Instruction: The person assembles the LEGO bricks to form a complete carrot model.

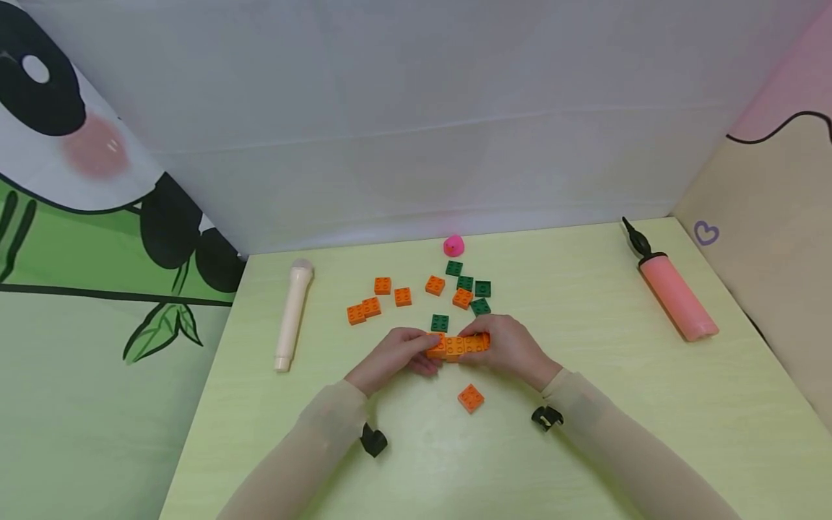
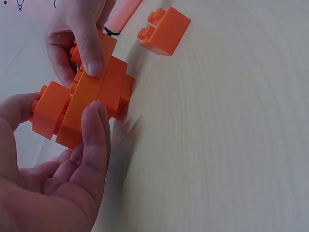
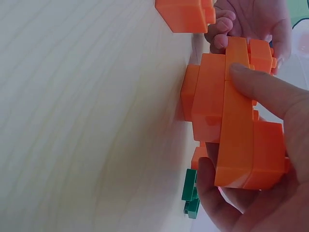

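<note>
Both hands hold one build of stacked orange toy bricks (image 1: 455,348) low over the middle of the table. The left hand (image 1: 406,352) grips its left end, with the thumb on one side and a fingertip at the studs of an upper brick (image 2: 50,110). At the other end, the right hand (image 1: 513,352) pinches the build, thumb along the side of a long row (image 3: 236,135). In the wrist views the build steps down to a narrower brick (image 3: 189,92) underneath. A loose orange brick (image 1: 471,398) lies nearer the person.
Several loose orange bricks (image 1: 382,286) and green bricks (image 1: 440,323) lie scattered beyond the hands. A small pink toy (image 1: 453,246) sits at the back. A pale stick (image 1: 294,315) lies left, and a pink hand pump (image 1: 678,296) lies right. A white wall (image 1: 429,180) borders the table's back.
</note>
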Demonstrator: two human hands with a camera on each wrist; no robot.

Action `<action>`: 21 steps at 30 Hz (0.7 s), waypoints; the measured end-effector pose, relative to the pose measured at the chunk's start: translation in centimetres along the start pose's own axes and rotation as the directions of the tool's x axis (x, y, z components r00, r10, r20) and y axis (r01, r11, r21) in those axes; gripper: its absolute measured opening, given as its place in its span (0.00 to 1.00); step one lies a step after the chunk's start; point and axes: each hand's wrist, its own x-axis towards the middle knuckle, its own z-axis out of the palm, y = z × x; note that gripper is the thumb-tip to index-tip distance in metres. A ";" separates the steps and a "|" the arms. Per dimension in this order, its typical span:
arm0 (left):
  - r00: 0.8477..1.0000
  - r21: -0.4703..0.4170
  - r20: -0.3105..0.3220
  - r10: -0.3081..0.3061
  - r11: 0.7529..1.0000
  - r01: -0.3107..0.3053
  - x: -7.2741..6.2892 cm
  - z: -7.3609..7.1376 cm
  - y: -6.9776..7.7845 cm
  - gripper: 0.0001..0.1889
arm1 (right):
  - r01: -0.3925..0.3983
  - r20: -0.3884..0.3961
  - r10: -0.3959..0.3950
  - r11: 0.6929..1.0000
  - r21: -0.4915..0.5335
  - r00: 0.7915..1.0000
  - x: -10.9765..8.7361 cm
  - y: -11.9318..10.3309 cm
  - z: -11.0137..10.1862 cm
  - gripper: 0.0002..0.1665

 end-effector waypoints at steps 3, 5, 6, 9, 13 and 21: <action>1.000 0.006 0.002 -0.003 1.000 0.003 0.1 0.0 0.0 0.23 | -0.003 0.002 0.003 1.000 -0.001 1.000 0.0 0.0 0.0 0.20; 1.000 0.007 0.002 -0.006 1.000 0.006 0.1 0.0 0.0 0.22 | -0.004 0.004 0.004 1.000 -0.002 1.000 0.0 0.1 0.0 0.20; 1.000 0.008 0.002 -0.006 1.000 0.006 0.2 0.0 0.0 0.22 | -0.006 0.004 0.006 1.000 -0.003 1.000 0.0 0.1 -0.1 0.20; 1.000 0.006 0.002 -0.009 1.000 0.009 0.3 -0.1 -0.1 0.21 | -0.011 0.003 0.011 1.000 0.001 1.000 0.0 0.1 -0.1 0.20; 1.000 0.002 0.003 -0.003 1.000 0.003 0.4 -0.1 -0.3 0.21 | -0.018 0.002 0.018 1.000 0.006 1.000 0.0 0.2 0.0 0.20; 1.000 0.004 0.010 -0.003 1.000 0.003 0.2 -0.1 -0.1 0.20 | -0.018 -0.004 0.018 1.000 0.013 1.000 0.1 0.3 0.2 0.20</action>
